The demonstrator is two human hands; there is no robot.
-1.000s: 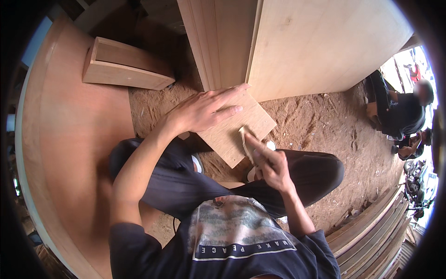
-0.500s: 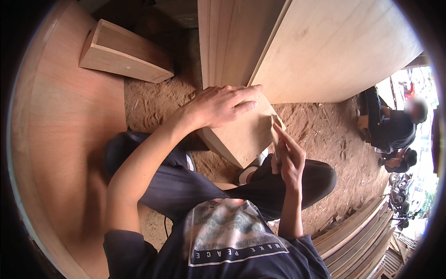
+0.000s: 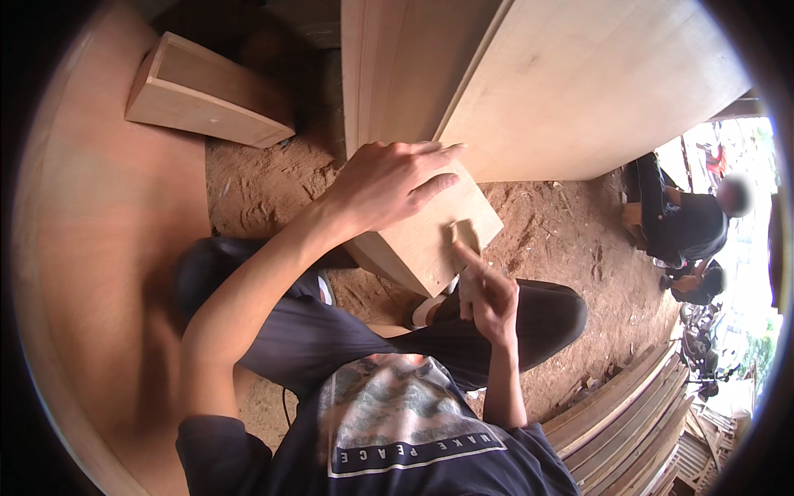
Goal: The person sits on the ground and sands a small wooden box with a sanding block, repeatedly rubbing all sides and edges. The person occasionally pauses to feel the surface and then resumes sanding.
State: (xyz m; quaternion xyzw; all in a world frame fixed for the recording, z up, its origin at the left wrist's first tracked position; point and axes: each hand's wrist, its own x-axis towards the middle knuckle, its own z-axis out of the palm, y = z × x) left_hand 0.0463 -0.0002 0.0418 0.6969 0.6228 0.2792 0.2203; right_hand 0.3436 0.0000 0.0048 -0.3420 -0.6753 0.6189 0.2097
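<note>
A wooden box (image 3: 422, 252) stands in front of the person, between the knees, with a pale flat face turned up and one corner pointing back toward the body. Part of one side shows at its lower left; what it rests on is hidden. The left hand (image 3: 389, 186) lies over the far left part of that face, fingers stretched out toward the far edge and the thumb spread away from them, gripping nothing. The right hand (image 3: 492, 302) is at the near right part, pinching a thin pale pad (image 3: 454, 234) against the wood; its index finger reaches forward along the pad, the others curl in. Exactly what the pad is, I cannot tell.

The dark trousers (image 3: 550, 321) bend out on both sides of the box, and a shoe (image 3: 428, 312) shows just below it. Beyond the box, a large panel (image 3: 587, 91) stands on the bare ground (image 3: 546, 231), with an upright board (image 3: 393, 74) along its left edge. Farther left lies a second box (image 3: 207, 103), long and narrow, near a broad reddish sheet (image 3: 124, 248) that curves down the left side. At the lower right is a stack of planks (image 3: 620, 422). Well apart, at the right, a co-worker in dark clothes (image 3: 686, 223) sits near another person (image 3: 699, 283).
</note>
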